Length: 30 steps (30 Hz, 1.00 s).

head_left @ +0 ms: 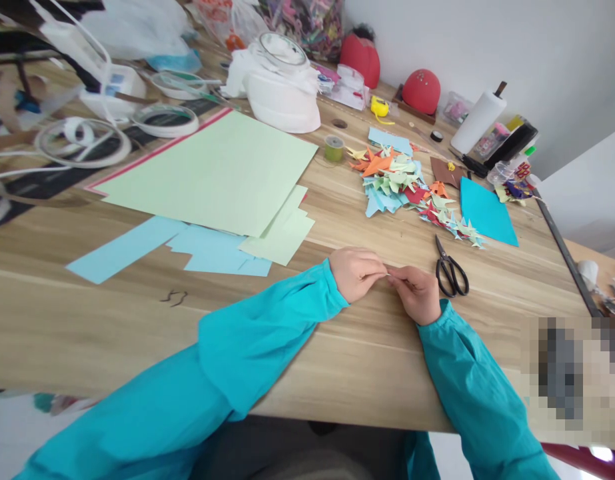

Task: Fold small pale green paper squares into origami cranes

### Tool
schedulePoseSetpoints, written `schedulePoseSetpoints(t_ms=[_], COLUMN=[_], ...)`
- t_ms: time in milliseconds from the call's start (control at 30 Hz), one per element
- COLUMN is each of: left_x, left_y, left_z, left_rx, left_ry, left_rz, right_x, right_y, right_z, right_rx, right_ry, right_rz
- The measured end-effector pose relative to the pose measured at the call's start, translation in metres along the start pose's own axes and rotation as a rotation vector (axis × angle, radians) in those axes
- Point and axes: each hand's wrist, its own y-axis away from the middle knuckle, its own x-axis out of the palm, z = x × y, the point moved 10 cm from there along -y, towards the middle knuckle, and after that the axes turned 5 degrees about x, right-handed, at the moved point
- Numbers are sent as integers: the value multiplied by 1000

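My left hand [358, 275] and my right hand [416, 293] meet over the wooden table, fingertips pinched together. A tiny pale sliver, perhaps paper, shows between them; the fingers hide most of it. Black-handled scissors [451, 270] lie just right of my right hand, blades partly closed and pointing away. Beyond my hands is a pile of folded paper shapes [392, 177] in orange, light green, red and light blue, trailing off to the right. Left of my left hand are light green paper pieces [282, 237] and light blue paper pieces [222, 250].
Large light green sheets [222, 173] cover the left middle of the table [137, 333]. A spool of green thread [334, 148] stands behind them. Tape rolls [166, 121] and cables lie at the far left. A turquoise sheet [487, 212] rests near the right edge.
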Motion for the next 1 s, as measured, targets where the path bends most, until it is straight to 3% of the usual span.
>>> schedulePoseSetpoints(t_ms=[333, 533, 833, 1000], left_x=[-6, -4, 7, 7], left_y=[4, 1, 2, 3], left_z=[16, 12, 8, 10], left_rx=[-133, -71, -31, -37], left_ry=[22, -3, 22, 34], left_rz=[-86, -49, 30, 24], right_x=[-9, -11, -3, -1], right_y=[2, 2, -2, -2], right_z=[-20, -19, 3, 7], right_rx=[99, 107, -49, -63], right_ry=[-26, -8, 7, 24], right_rz=[-106, -135, -31, -8])
